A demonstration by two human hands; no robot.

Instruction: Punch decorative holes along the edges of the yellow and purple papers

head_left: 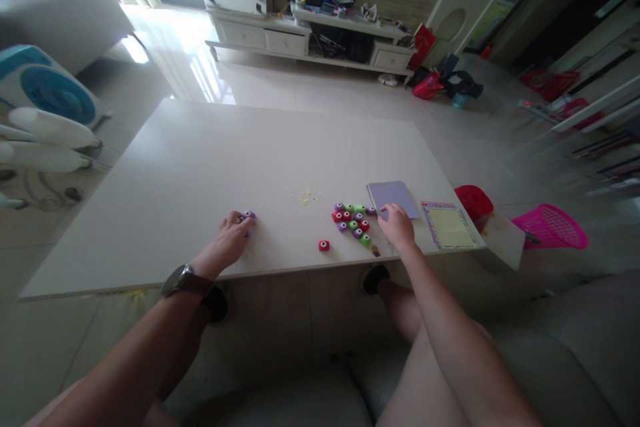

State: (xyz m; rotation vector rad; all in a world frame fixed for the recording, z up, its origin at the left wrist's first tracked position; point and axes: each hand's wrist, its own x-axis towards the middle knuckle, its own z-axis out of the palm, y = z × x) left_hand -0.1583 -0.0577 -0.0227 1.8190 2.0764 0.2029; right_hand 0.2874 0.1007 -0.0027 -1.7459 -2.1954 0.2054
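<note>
My left hand (pixel 227 241) rests on the white table (pixel 210 167) with its fingertips closed around a small purple punch (pixel 247 215). My right hand (pixel 397 225) lies on the near corner of a stack of lilac paper (pixel 393 195), fingers touching it. Between the hands sits a cluster of several small red, green and purple punches (pixel 353 219). A single red punch (pixel 324 245) stands apart near the table's front edge. A scatter of tiny yellow paper bits (pixel 307 196) lies behind the cluster.
A yellow sheet with a patterned border (pixel 449 225) lies at the table's right edge. On the floor to the right are a red container (pixel 473 201) and a pink basket (pixel 550 227). A fan (pixel 45 90) stands at left. My knees are under the table's front edge.
</note>
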